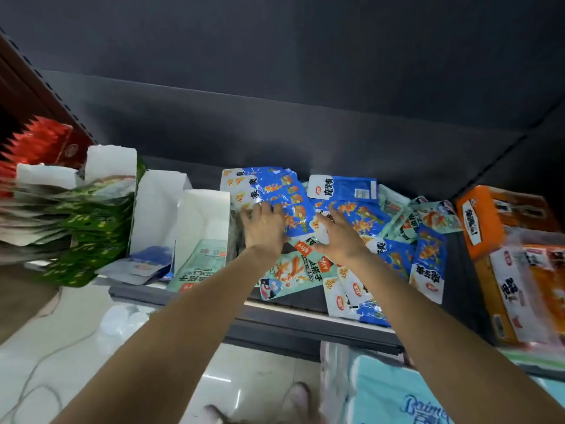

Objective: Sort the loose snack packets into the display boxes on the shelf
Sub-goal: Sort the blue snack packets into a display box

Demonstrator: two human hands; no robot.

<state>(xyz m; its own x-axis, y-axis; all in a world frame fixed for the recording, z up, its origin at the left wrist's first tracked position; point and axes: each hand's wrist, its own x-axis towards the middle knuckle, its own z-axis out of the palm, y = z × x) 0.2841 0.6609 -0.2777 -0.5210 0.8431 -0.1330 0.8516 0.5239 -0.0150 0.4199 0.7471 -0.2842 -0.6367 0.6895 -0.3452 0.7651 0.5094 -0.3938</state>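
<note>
A heap of loose snack packets lies on the dark shelf (pixel 305 304). Several are blue packets (pixel 269 186); a pale green packet (pixel 290 272) lies in front of them. My left hand (pixel 264 224) rests on the left stack of blue packets with fingers spread. My right hand (pixel 341 237) lies flat and spread over the packets beside it. Neither hand grips anything. To the left stand white display boxes (pixel 159 209), one holding a pale green packet (pixel 200 264).
Green packets (pixel 91 234) fill a box at the far left, with red packets (pixel 42 142) behind. Orange display boxes (pixel 501 228) stand at the right end. Below the shelf are a tiled floor, a cable and a light blue pack (pixel 391 393).
</note>
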